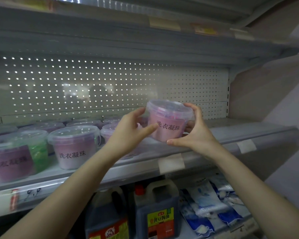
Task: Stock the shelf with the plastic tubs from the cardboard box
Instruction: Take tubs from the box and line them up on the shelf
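L hand [128, 131] & R hand [196, 135] fingers grip pink tub [167, 121] near shelf [235, 133] lip; could bump neighbour tub [109, 131] at 9 o'clock.

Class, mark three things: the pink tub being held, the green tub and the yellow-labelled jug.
pink tub [167, 130], head view, on its printed label.
green tub [38, 150], head view, on its side wall.
yellow-labelled jug [160, 219], head view, on its yellow label.
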### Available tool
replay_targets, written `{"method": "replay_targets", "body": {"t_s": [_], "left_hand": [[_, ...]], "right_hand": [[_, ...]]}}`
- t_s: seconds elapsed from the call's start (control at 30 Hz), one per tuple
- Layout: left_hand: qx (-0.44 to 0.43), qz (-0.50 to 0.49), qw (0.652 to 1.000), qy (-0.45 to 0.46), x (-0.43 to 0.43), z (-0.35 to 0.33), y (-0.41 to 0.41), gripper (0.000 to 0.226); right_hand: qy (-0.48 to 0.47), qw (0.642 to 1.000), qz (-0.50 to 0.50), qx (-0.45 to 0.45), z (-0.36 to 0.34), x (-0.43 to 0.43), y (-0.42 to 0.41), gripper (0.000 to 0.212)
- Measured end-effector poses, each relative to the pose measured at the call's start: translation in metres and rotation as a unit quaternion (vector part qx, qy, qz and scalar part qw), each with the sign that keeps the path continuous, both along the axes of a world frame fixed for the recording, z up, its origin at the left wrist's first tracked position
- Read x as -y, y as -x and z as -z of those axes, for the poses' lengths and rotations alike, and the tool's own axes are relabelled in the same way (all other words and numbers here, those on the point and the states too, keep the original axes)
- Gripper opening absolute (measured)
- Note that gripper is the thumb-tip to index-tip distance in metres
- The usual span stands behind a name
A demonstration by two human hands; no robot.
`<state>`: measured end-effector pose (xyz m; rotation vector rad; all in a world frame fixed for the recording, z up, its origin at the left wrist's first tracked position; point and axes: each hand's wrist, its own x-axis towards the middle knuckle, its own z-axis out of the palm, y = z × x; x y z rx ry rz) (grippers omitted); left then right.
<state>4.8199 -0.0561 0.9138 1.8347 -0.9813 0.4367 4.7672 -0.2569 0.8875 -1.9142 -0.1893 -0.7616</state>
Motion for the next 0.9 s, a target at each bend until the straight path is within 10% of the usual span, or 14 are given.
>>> {"method": "replay_targets", "body": {"t_s": [0.6,0.9], "left_hand": [[0.115,-0.218,0.958,-0.149,-0.048,0.007,-0.011,0.025],[0.143,-0.249,0.941,-0.177,-0.053,0.008,-0.009,0.029]], "right_hand": [[0.179,0.96,-0.001,-0.213,-0.01,0.024,-0.089,0.116],[0.212,0.964,0.09,-0.136,-0.015,0.016,-0.097,0.102]]}}
